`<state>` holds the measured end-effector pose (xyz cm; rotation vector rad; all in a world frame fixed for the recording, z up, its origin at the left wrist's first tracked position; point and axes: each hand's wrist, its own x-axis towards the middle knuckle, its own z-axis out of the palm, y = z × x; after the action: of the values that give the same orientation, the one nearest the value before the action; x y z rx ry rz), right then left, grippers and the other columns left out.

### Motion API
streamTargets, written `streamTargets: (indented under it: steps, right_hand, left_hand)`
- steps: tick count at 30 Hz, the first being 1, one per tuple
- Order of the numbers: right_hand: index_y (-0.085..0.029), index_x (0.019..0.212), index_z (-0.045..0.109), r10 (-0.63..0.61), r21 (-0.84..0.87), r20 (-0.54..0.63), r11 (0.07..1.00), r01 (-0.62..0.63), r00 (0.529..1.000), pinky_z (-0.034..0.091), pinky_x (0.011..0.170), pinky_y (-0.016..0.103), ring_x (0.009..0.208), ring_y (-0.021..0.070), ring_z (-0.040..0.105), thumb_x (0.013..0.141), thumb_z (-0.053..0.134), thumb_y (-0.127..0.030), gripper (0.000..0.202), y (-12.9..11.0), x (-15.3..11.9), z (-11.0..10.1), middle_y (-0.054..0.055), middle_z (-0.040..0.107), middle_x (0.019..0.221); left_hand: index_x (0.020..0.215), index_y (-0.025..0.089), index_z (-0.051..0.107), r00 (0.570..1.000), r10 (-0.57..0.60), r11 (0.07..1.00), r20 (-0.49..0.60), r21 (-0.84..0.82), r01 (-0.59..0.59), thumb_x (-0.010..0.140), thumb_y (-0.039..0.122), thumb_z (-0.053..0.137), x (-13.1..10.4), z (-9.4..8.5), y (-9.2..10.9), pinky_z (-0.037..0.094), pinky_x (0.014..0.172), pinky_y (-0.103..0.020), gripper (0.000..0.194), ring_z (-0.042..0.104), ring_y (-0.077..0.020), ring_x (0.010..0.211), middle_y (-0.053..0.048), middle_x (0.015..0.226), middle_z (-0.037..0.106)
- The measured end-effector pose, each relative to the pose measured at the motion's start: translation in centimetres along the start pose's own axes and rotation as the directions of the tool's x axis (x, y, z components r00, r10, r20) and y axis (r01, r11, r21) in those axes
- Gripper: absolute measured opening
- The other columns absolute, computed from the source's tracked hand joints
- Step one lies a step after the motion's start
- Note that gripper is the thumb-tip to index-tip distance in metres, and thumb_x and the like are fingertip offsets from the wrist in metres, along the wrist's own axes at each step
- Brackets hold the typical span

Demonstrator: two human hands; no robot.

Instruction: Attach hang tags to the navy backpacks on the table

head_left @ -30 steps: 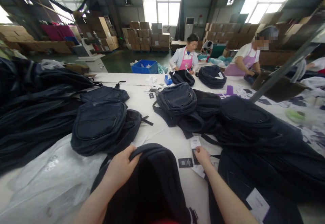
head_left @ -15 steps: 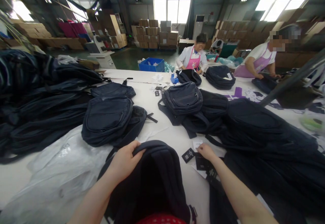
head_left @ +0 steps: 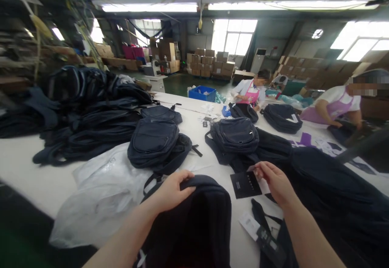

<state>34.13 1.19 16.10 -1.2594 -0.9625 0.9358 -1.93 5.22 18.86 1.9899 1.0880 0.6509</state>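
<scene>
My left hand (head_left: 174, 191) grips the top edge of a dark navy backpack (head_left: 212, 207) that stands open toward me at the bottom centre. To its right, my right hand (head_left: 273, 181) pinches a small tag at its fingertips. A black card (head_left: 245, 184) with pale lettering hangs or lies just left of those fingers; whether it is joined to the tag I cannot tell. Below, a white tag (head_left: 251, 225) and a black tag (head_left: 272, 245) lie beside dark straps. Another navy backpack (head_left: 154, 140) lies beyond my left hand, and one more (head_left: 235, 134) is farther right.
Clear plastic bags (head_left: 103, 195) lie on the white table (head_left: 21, 158) at left, beside a heap of dark backpacks (head_left: 97, 118). More dark bags (head_left: 328, 175) cover the right side. Two people in pink aprons work across the table, near a blue bin (head_left: 202, 94).
My right hand has lifted from the tag pile with a tag pinched, and the black card has moved with it. My left hand still holds the backpack's edge. The camera view has tilted up and turned left.
</scene>
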Motion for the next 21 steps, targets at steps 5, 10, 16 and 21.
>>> streamTargets:
  steps: [5, 10, 16, 21]
  right_hand:
    - [-0.02, 0.078, 0.071, -0.048, 0.043, -0.012, 0.998, 0.048, 0.999, 0.05, 0.072, 0.03, 0.073, 0.016, 0.059, 0.071, 0.074, -0.049, 0.031, -2.3, 1.8, 5.0, 0.004, 0.067, 0.08]
    - [-0.019, 0.076, 0.069, -0.083, 0.105, 0.168, 0.992, 0.066, 0.982, 0.04, 0.048, 0.024, 0.056, 0.0116, 0.048, 0.073, 0.073, -0.049, 0.03, -4.5, 1.4, 11.9, 0.0, 0.056, 0.06]
    - [-0.018, 0.078, 0.063, 0.036, 0.201, 0.378, 0.972, -0.12, 0.925, 0.021, 0.039, 0.021, 0.04, 0.0055, 0.029, 0.074, 0.071, -0.052, 0.035, -3.2, -2.5, 20.5, -0.006, 0.043, 0.047]
    - [-0.019, 0.073, 0.058, 0.067, 0.209, 0.617, 0.947, -0.246, 0.784, 0.016, 0.041, 0.022, 0.038, 0.0061, 0.022, 0.079, 0.064, -0.051, 0.033, -2.2, -6.1, 22.0, -0.008, 0.033, 0.042]
  left_hand:
    - [0.09, 0.021, 0.07, 0.986, 0.132, 0.99, 0.101, 0.045, -0.137, 0.088, 0.041, 0.053, -3.4, -2.0, 2.0, 0.047, 0.084, -0.027, 0.027, 0.062, -0.0178, 0.086, -0.003, 0.092, 0.07]
    - [0.078, 0.021, 0.071, 0.841, 0.186, 0.979, 0.508, -0.019, -0.205, 0.089, 0.045, 0.051, -4.7, -4.1, 3.5, 0.046, 0.065, -0.022, 0.033, 0.055, -0.0119, 0.062, 0.001, 0.064, 0.062]
    - [0.119, 0.016, 0.063, 0.983, 0.147, 0.987, -0.108, -0.047, -0.153, 0.071, 0.032, 0.072, -2.5, -3.5, 0.6, 0.049, 0.093, -0.039, 0.051, 0.061, -0.0254, 0.105, -0.011, 0.111, 0.067]
    - [0.145, 0.019, 0.036, 0.953, 0.196, 0.977, -0.231, -0.041, -0.211, 0.06, 0.024, 0.079, -2.0, -2.2, -3.5, 0.026, 0.115, -0.049, 0.095, 0.031, -0.0304, 0.14, -0.017, 0.152, 0.032]
